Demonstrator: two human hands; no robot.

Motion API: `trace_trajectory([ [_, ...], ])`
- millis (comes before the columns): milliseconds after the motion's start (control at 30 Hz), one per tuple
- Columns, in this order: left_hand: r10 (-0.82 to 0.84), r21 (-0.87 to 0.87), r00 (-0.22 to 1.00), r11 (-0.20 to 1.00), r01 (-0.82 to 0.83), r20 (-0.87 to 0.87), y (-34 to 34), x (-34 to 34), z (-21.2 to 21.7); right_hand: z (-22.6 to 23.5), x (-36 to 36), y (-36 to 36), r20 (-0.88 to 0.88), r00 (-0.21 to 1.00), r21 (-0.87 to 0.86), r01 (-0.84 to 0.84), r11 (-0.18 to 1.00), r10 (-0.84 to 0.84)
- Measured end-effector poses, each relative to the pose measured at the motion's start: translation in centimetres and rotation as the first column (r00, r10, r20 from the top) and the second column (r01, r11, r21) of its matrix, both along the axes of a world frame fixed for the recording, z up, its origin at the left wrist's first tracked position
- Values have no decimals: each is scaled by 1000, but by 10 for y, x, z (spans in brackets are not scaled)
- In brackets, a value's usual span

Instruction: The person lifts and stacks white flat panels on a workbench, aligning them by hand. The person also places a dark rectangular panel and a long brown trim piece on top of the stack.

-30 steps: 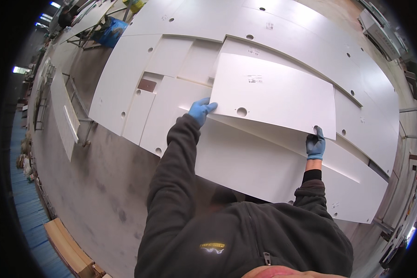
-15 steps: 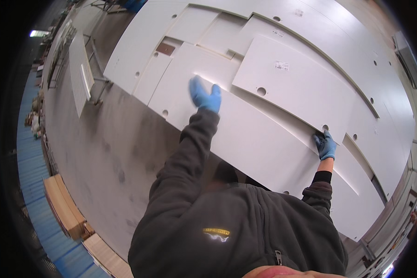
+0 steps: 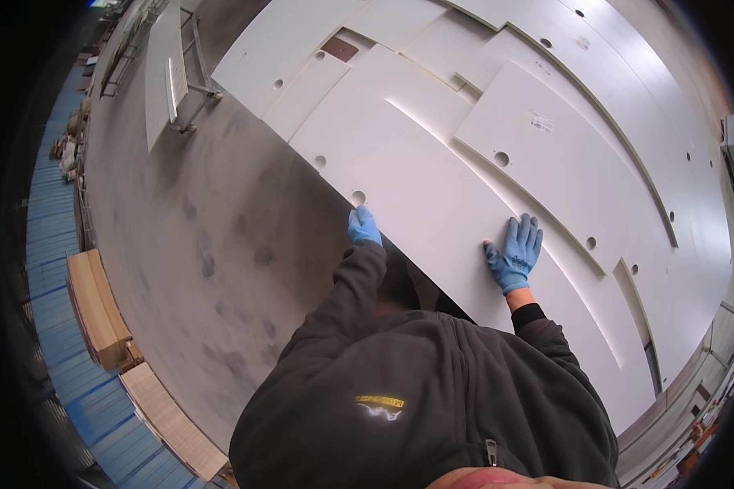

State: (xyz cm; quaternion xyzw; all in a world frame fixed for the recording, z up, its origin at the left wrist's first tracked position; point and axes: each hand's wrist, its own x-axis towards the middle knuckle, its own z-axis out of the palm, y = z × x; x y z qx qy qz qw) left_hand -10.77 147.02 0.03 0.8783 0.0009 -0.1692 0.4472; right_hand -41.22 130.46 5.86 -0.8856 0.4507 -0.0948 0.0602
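Observation:
Before me lies a long white panel [image 3: 432,196] with round holes near its edge. My left hand [image 3: 364,226], in a blue glove, is closed at the panel's near edge, just below one hole; part of its fingers is hidden there. On top of the same panel my right hand [image 3: 515,254] rests flat, fingers spread, in a blue glove with a bare thumb tip showing. Farther off, a second white panel [image 3: 563,163] with a small printed label and round holes overlaps other white boards.
More white boards [image 3: 628,90] spread to the far right. A brown patch [image 3: 339,50] shows between boards at upper left. A metal-legged rack [image 3: 196,65] carries a leaning white board. Stacked wood-coloured boards [image 3: 98,306] lie on blue slatted flooring [image 3: 53,269] at left.
My left hand has come down from the panel's top to its near edge. My right hand has moved from the second panel's edge onto the near panel, fingers spread.

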Motion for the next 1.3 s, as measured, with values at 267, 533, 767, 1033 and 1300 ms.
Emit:
trace_trajectory([
  [267,-139,162,986,979,123,89,-15,54,27,-4,31,2,-61,998,-73,29,997,-34],
  [533,-62,72,987,996,52,146,-15,133,-19,-2,116,-2,-85,995,-25,42,999,-44],
  [767,-20,48,958,999,7,286,-33,210,-9,-5,197,-10,-98,994,-4,45,999,-46],
  [1033,22,63,970,997,-38,241,-39,275,-18,-9,262,-15,-61,998,-71,3,998,-8],
  [1300,71,43,978,996,-81,198,-46,302,-18,-9,291,-19,-58,998,-37,-3,999,0],
])
